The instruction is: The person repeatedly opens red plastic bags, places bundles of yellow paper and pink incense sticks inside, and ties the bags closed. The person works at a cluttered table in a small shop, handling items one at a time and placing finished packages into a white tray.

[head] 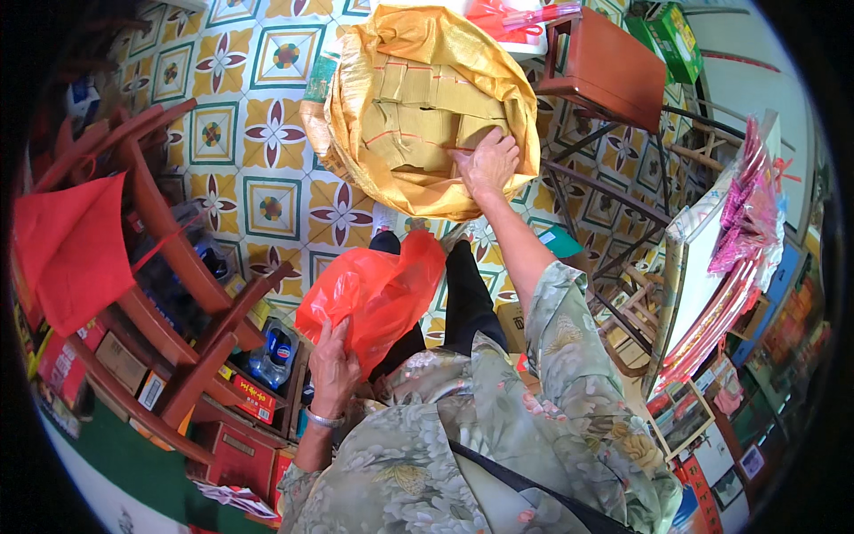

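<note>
A large yellow woven sack stands on the tiled floor with its mouth rolled back. Inside lie several bundles of tan paper, tied with thin red bands. My right hand reaches over the near right side of the sack, its fingers on a bundle there; whether they are closed round it cannot be told. My left hand grips the edge of a red plastic bag, which hangs over my lap. What the bag contains is hidden.
A reddish-brown wooden stool is at the upper right, beside a dark metal frame. On the right, a table bears pink and red packets. Wooden chair rails, a red cloth and boxes are at left.
</note>
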`<state>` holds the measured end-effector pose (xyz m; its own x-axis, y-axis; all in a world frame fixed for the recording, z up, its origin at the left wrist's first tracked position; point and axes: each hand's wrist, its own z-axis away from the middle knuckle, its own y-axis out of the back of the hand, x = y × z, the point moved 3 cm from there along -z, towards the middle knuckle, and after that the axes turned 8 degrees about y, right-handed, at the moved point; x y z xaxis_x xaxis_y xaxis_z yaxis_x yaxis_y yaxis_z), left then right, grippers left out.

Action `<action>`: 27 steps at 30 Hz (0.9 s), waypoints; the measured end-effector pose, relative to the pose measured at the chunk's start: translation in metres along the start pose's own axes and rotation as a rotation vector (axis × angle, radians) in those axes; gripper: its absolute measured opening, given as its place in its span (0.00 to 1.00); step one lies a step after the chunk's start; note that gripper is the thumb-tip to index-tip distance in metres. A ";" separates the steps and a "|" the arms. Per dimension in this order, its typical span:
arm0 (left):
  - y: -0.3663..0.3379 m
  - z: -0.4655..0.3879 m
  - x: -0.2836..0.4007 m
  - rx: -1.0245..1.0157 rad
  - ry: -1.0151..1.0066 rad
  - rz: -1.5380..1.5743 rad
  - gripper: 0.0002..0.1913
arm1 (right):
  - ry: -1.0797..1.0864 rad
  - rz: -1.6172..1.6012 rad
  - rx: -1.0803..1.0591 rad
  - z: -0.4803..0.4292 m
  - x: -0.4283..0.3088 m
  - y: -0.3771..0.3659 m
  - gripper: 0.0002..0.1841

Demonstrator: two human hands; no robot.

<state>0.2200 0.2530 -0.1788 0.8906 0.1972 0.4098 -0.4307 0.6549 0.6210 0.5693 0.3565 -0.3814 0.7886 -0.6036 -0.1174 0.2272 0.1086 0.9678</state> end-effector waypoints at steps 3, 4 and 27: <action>0.001 -0.002 0.006 0.026 -0.024 0.021 0.31 | -0.027 -0.047 0.024 0.000 -0.004 0.000 0.57; 0.004 -0.003 0.013 0.035 -0.024 0.040 0.31 | -0.054 -0.074 0.032 0.000 -0.005 0.000 0.58; 0.156 0.071 0.122 -0.080 -0.105 0.441 0.46 | 0.318 -1.681 -1.584 0.174 -0.066 0.257 0.50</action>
<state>0.2513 0.3278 0.0160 0.6034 0.3971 0.6915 -0.7489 0.5801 0.3204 0.4762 0.2869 -0.0864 -0.4993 -0.7040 -0.5051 0.5150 0.2277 -0.8264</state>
